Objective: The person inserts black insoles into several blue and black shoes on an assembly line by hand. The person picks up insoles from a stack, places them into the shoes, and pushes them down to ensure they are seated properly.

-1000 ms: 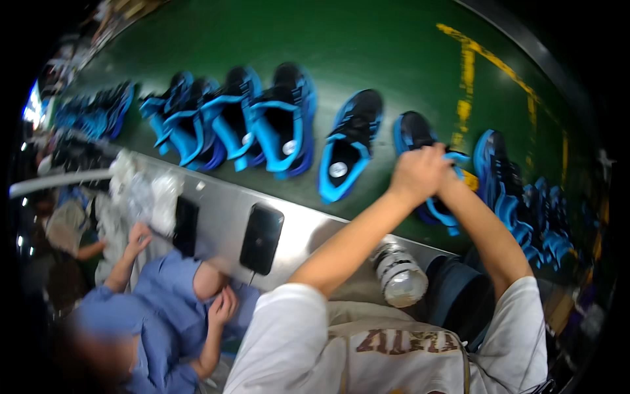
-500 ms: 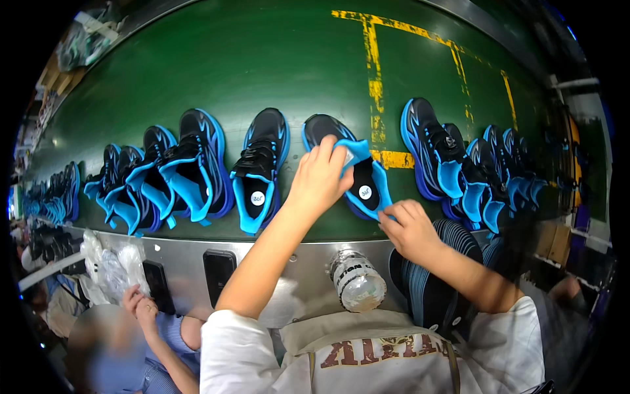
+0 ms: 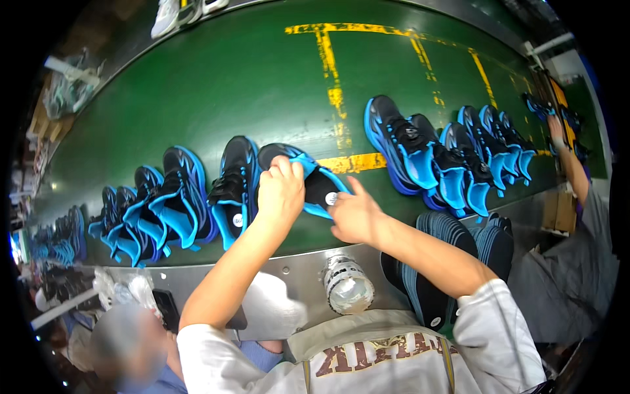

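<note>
A black sneaker with blue trim and lining point(image 3: 272, 153) lies tilted on the green belt, its toe pointing to the far left. My left hand point(image 3: 282, 190) is closed on its blue tongue, which is pulled back from the opening. At the heel end, my right hand point(image 3: 357, 213) holds the collar, with the index finger raised; its other fingertips are partly hidden. Inside the shoe shows a dark insole with a round white sticker point(image 3: 331, 198). Another matching sneaker point(image 3: 237, 157) stands right beside it on the left.
More sneakers of this kind line the belt on the left point(image 3: 180, 190) and right point(image 3: 400, 144). Near me, a steel ledge point(image 3: 295, 253) carries a clear wrapped jar point(image 3: 349, 289) and stacked insoles point(image 3: 453, 243). Co-workers sit at left; another's arm point(image 3: 574, 171) reaches in at far right.
The held sneaker has swung further sideways and come closer to its left neighbour. My right hand has moved left with its heel. A co-worker's arm has appeared at far right; the view has shifted.
</note>
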`<state>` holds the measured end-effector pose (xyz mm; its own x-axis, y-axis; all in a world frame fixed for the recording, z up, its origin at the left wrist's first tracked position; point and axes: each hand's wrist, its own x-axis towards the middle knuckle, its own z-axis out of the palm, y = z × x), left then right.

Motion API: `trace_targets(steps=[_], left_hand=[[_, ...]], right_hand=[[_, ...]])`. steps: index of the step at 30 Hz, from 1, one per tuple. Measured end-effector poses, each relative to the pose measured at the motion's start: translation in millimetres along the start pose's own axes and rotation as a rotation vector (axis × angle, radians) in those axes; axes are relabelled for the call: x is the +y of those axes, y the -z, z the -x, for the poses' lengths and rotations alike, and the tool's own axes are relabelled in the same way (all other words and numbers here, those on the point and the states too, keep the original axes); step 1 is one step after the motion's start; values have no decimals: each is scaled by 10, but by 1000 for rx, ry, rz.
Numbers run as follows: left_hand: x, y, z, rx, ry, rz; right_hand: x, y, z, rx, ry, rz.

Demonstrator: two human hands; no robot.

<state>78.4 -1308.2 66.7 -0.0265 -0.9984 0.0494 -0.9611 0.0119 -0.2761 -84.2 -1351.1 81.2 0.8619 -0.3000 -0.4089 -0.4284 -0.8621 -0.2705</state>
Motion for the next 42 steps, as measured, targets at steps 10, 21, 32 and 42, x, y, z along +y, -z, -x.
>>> trace_targets(steps=[10, 21, 32, 42], left_hand=[[-38, -14, 54, -22, -220, -197], [219, 1151, 295, 176, -152, 1174], [1458, 983, 1157, 148, -231, 845], [1646, 885, 1497, 307, -388, 572]], right_hand=[[396, 323, 897, 606, -5, -487], [1771, -143, 1758, 227, -1148, -383], [2352, 113, 1786, 787, -613, 97], [-304, -535, 3127, 577, -571, -283]])
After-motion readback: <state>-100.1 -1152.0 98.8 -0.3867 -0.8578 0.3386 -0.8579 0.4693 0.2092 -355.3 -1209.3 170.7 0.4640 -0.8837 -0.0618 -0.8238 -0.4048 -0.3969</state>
